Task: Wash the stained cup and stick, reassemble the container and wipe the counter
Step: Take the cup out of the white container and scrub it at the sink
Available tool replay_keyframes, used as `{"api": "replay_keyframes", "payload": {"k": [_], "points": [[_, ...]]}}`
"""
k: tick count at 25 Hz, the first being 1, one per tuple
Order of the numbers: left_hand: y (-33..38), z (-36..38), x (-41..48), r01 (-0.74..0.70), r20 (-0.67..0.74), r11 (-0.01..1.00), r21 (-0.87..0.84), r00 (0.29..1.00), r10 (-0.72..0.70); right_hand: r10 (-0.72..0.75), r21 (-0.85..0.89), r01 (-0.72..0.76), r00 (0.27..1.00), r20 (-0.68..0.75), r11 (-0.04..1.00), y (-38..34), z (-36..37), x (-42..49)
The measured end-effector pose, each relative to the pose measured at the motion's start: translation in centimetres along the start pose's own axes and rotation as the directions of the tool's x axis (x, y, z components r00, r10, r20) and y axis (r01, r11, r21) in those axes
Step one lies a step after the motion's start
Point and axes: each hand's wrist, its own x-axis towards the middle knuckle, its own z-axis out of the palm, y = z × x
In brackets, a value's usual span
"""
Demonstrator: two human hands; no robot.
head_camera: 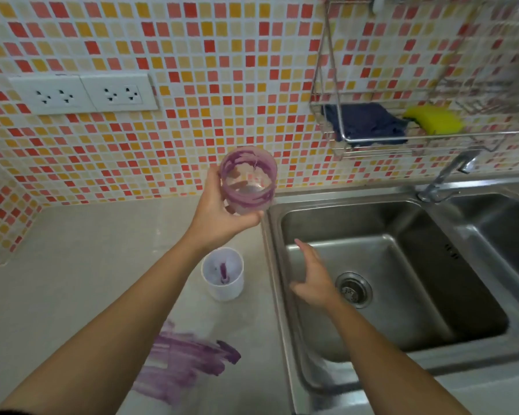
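Note:
My left hand (215, 215) holds a clear cup (247, 179) smeared with purple, raised above the counter's back edge with its mouth tilted toward me. Below it a white container (224, 275) stands upright on the counter (72, 265), with a purple-stained stick (223, 273) inside. My right hand (313, 275) hovers open and empty over the left side of the sink basin (402, 280), fingers spread.
A purple smear (186, 359) covers the counter near its front edge. The faucet (445, 178) rises behind the sink, and a second basin (504, 229) lies to the right. A wire rack (417, 136) on the tiled wall holds a blue cloth (364, 121) and a yellow sponge (436, 119). Wall sockets (84, 92) sit at left.

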Motion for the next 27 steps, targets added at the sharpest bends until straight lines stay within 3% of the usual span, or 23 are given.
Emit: {"api": "replay_keyframes", "payload": {"k": [6, 10, 12, 14, 16, 19, 23, 24, 25, 27], "points": [[-0.5, 18.2, 0.9, -0.006, 0.055, 0.998, 0.063, 0.998, 0.002, -0.083, -0.217, 0.060, 0.991, -0.101, 0.974, 11.4, -15.4, 0.8], [-3.7, 27.2, 1.4, -0.014, 0.085, 0.895, 0.446, 0.996, -0.027, -0.021, -0.458, -0.033, 0.994, -0.111, 0.888, 19.6, -23.5, 0.8], [-5.2, 30.5, 1.9, -0.070, 0.149, 0.771, 0.633, 0.988, -0.033, 0.051, -0.553, -0.141, 0.983, -0.176, 0.821, 23.7, -26.5, 0.5], [-6.2, 32.8, 2.7, -0.121, 0.216, 0.576, 0.809, 0.971, -0.099, 0.121, -0.594, -0.213, 0.974, -0.192, 0.776, 27.1, -28.2, -0.1], [-6.5, 34.0, 3.5, -0.255, 0.294, 0.370, 0.893, 0.955, -0.050, 0.147, -0.645, -0.216, 0.976, -0.161, 0.733, 29.6, -28.9, -0.5], [-7.1, 35.3, 5.6, -0.419, 0.418, 0.106, 0.902, 0.908, 0.033, 0.103, -0.658, -0.173, 0.984, -0.144, 0.733, 31.1, -29.4, -0.3], [-6.2, 36.6, 7.4, -0.544, 0.552, -0.096, 0.834, 0.823, 0.132, 0.110, -0.661, -0.186, 0.982, -0.156, 0.727, 31.7, -29.2, 0.1], [-5.9, 36.7, 7.8, -0.539, 0.548, -0.096, 0.837, 0.822, 0.156, 0.116, -0.644, -0.183, 0.982, -0.146, 0.743, 31.5, -29.2, 0.2], [-6.0, 37.0, 8.0, -0.503, 0.495, 0.002, 0.865, 0.852, 0.170, 0.108, -0.631, -0.169, 0.985, -0.133, 0.757, 31.5, -29.3, 0.2], [-6.9, 37.4, 8.0, -0.233, 0.226, 0.440, 0.868, 0.972, 0.068, 0.104, -0.597, -0.152, 0.988, -0.114, 0.788, 31.3, -29.5, -0.1]]}}
